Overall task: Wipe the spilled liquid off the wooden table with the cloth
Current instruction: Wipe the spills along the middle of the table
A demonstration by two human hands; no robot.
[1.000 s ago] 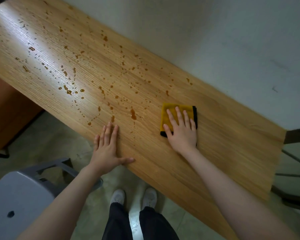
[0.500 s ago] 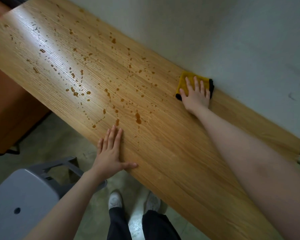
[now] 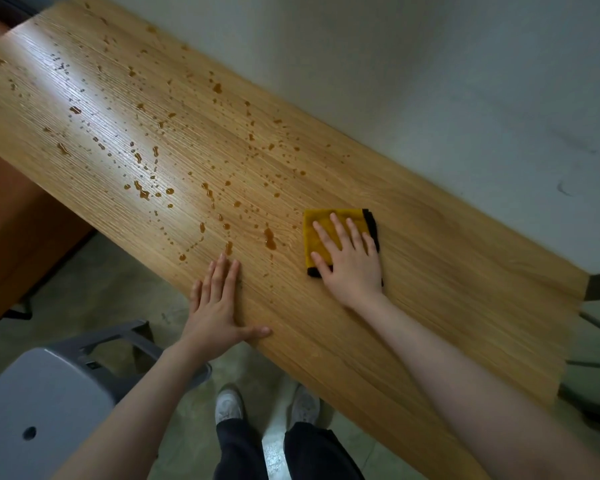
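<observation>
Cloth [image 3: 326, 233], yellow with a dark border, lies flat on the wooden table [image 3: 447, 271] under my right hand [image 3: 349, 263]; my fingers are spread and the palm presses down on it, not gripping. Just to the left of that hand sits a larger amber drop [image 3: 269, 239], and beyond it the spilled liquid [image 3: 142, 192] is scattered in many drops and small pools over the whole left stretch of the tabletop. To the right of my right hand the wood looks dry and bare as far as the table's end. Past my fingertips the far edge meets the pale wall [image 3: 430, 98], leaving some bare wood between cloth and wall. My left hand [image 3: 219, 306] rests open and flat at the near edge, fingers on the wood and thumb along the rim, its fingertips just short of a few drops. Below that edge are the floor, my shoes [image 3: 227, 407] and a grey chair [image 3: 49, 403] on my left.
</observation>
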